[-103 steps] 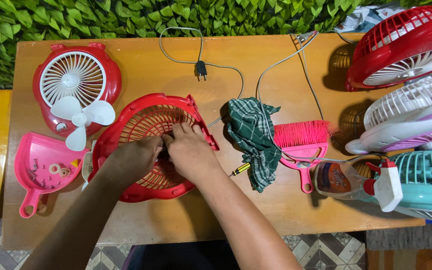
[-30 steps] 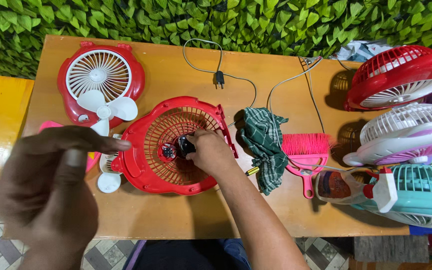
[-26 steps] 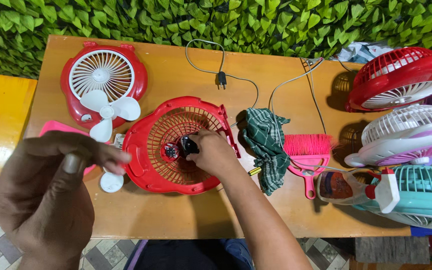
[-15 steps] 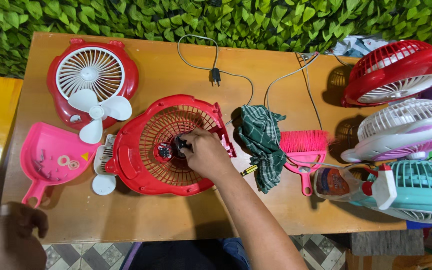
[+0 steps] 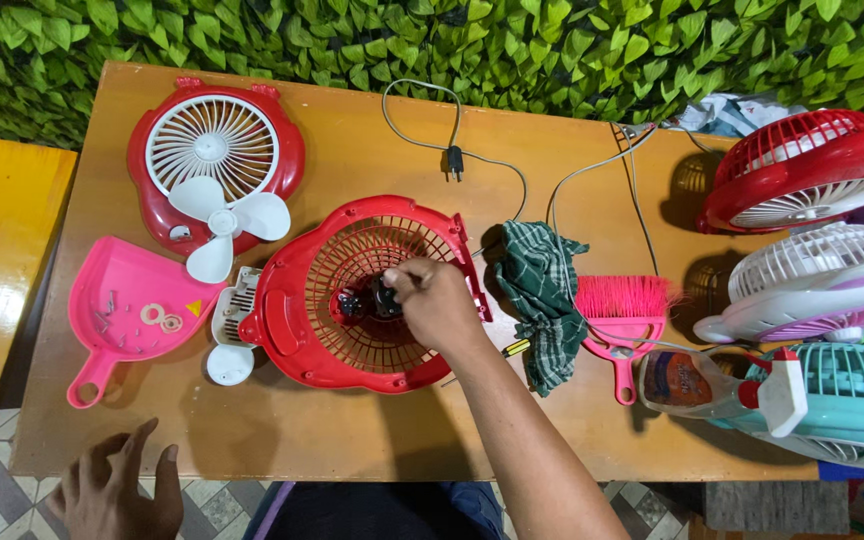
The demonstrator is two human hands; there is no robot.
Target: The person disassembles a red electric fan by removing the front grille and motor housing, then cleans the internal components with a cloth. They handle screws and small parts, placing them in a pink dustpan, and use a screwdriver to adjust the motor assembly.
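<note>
Nearest the camera, the left hand (image 5: 117, 492) hung below the table's front edge over the tiled floor, fingers spread and holding nothing. The right hand (image 5: 434, 303) reached over the wooden table (image 5: 352, 430) into the red fan housing (image 5: 312, 345), which lay grille-up near the table's middle; its fingertips were pinched around the small black motor (image 5: 384, 297) at the centre of the grille. Just left of the housing lay a white plastic part (image 5: 230, 340), and beyond that a pink dustpan (image 5: 102, 305) with a few screws and washers in it. To the right of the housing were a green checked cloth (image 5: 544, 295), a pink hand brush (image 5: 620, 310) and a spray bottle (image 5: 717, 385) lying on its side. Farther back lay a red front cover (image 5: 214, 150) with a white grille, a white fan blade (image 5: 224, 222) resting on it, and a black plug (image 5: 455, 160) on its cord. Three assembled fans stood at the right edge.
</note>
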